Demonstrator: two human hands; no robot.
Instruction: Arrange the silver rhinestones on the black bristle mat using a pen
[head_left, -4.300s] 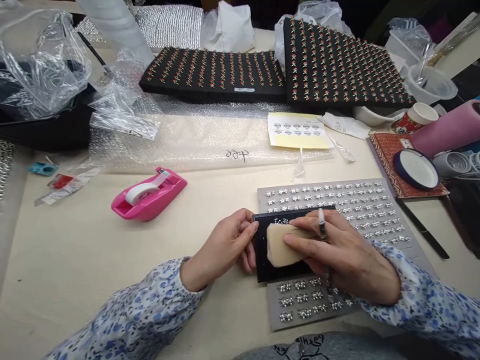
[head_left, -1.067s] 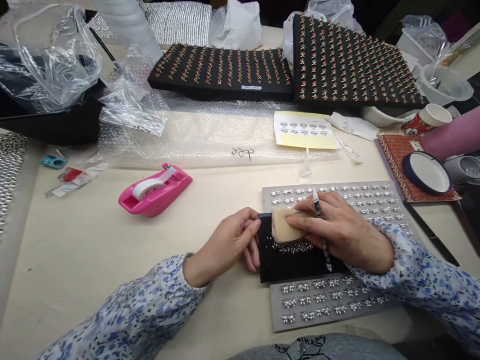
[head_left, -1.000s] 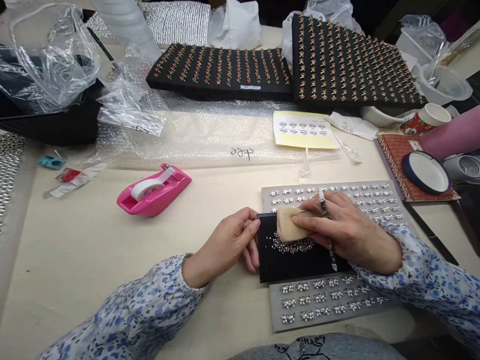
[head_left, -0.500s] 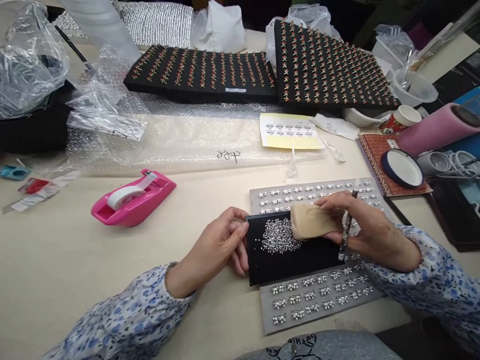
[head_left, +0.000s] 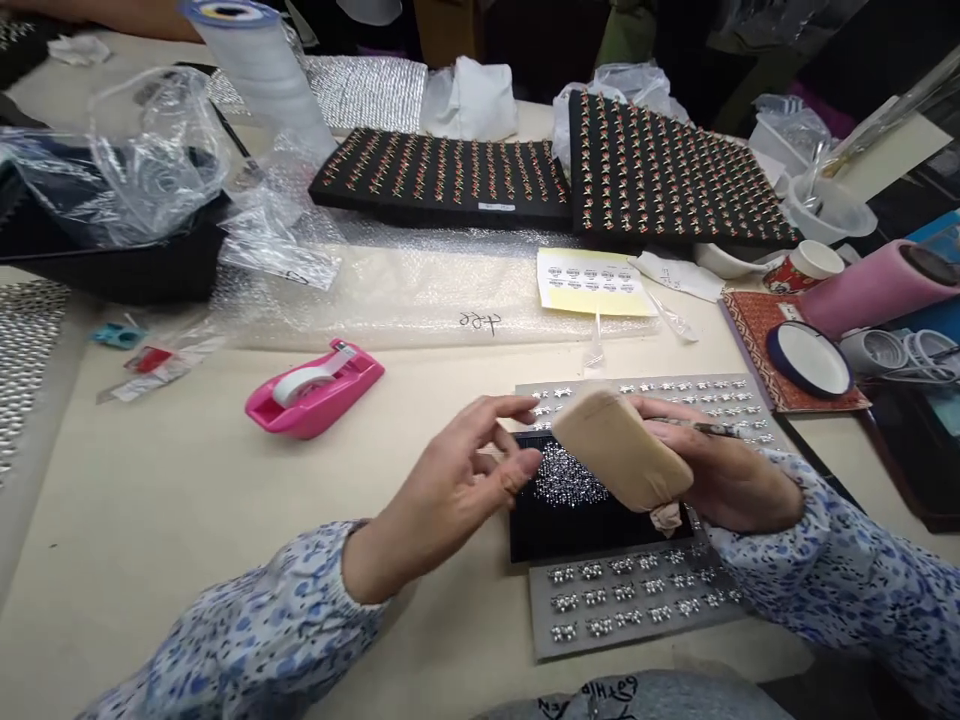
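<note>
**Free room and obstacles above the desk [head_left: 150, 520].** A hand can pass over the desk between the pink tape dispenser [head_left: 315, 395] and the left hand [head_left: 442, 490]. Only a narrow gap separates the left hand from the beige pad [head_left: 619, 450] in the right hand [head_left: 735, 480], above the black board [head_left: 592, 535] and its rhinestones [head_left: 562, 475]. The grey sheet [head_left: 637, 595] lies flat, so a hand can sweep over it. Farther forward, the low bubble wrap [head_left: 420, 300] and yellow label sheet [head_left: 592, 282] lie before the raised black foam boards [head_left: 442, 180]. To the right, the pink roll [head_left: 874, 290] blocks passage.
</note>
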